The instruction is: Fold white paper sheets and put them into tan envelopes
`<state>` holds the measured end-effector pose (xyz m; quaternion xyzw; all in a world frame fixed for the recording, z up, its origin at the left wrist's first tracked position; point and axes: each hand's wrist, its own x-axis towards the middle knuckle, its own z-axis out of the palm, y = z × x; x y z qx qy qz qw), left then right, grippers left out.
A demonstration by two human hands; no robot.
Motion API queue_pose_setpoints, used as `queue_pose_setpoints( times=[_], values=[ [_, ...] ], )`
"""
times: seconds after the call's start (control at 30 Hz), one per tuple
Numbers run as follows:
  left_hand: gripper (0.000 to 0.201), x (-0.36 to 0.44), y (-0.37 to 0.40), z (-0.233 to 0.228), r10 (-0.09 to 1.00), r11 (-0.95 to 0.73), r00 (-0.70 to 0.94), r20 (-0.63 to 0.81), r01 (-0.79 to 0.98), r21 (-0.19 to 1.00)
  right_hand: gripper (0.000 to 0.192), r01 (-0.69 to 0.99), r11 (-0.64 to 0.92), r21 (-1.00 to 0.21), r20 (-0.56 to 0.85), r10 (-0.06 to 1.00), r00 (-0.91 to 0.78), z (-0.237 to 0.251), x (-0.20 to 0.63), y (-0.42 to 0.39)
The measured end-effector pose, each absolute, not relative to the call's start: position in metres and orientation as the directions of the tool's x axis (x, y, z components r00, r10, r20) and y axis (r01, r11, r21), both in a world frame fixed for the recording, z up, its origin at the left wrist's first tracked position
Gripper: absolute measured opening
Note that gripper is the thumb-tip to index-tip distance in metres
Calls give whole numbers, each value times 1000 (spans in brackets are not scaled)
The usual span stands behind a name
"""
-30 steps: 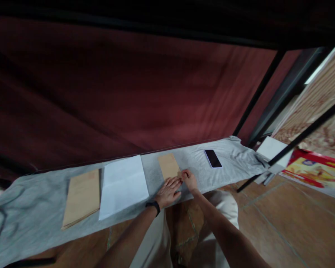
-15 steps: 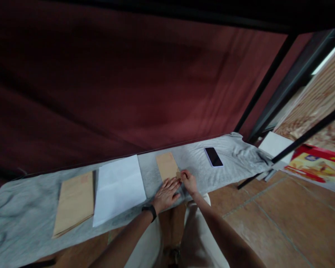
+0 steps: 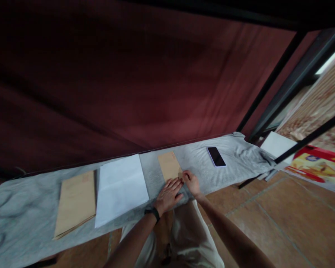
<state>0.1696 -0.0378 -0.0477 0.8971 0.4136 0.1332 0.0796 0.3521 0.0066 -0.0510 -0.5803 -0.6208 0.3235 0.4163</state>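
Observation:
A small brown paper envelope [image 3: 169, 164] lies on the grey cloth in front of me. My left hand [image 3: 169, 193], with a dark band on its wrist, lies flat across the envelope's near end, fingers stretched out. Beside it, at the envelope's right near corner, my right hand [image 3: 192, 182] is closed with its fingers curled in a pinch. A small darker patch [image 3: 180, 175] shows at the right fingertips; what it is, and what the pinch holds, cannot be made out.
Left of my hands lie a stack of white paper [image 3: 121, 191] and a stack of larger brown envelopes [image 3: 76, 201]. A phone [image 3: 216, 156] rests to the right on the grey cloth [image 3: 197, 158]. A black metal post [image 3: 270, 82] rises at the right end; a red and yellow box [image 3: 318, 163] stands beyond.
The view has shifted slightly, and my legs sit differently below the cloth. Both hands keep nearly the same place on the envelope.

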Motion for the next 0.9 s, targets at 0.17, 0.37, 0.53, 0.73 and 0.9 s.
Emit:
queue_pose_setpoints(
  times=[0.17,0.37,0.53,0.73,0.9],
  values=[
    [54,170,-37,-45,774,-630,615,151,724,281,34,472,126,-873,146,989,4,-51,352,7],
    [53,169,-37,-43,783,-618,606,137,737,272,36,469,134,-873,148,989,-6,-56,352,9],
    [53,169,-37,-44,771,-636,616,165,724,267,33,458,131,-880,145,989,-3,-59,353,10],
    [52,170,-39,-44,765,-644,614,194,724,247,30,467,150,-871,179,984,18,-56,353,9],
    [53,170,-38,-47,762,-648,615,203,727,227,31,467,181,-866,219,975,28,-55,353,10]
  ],
)
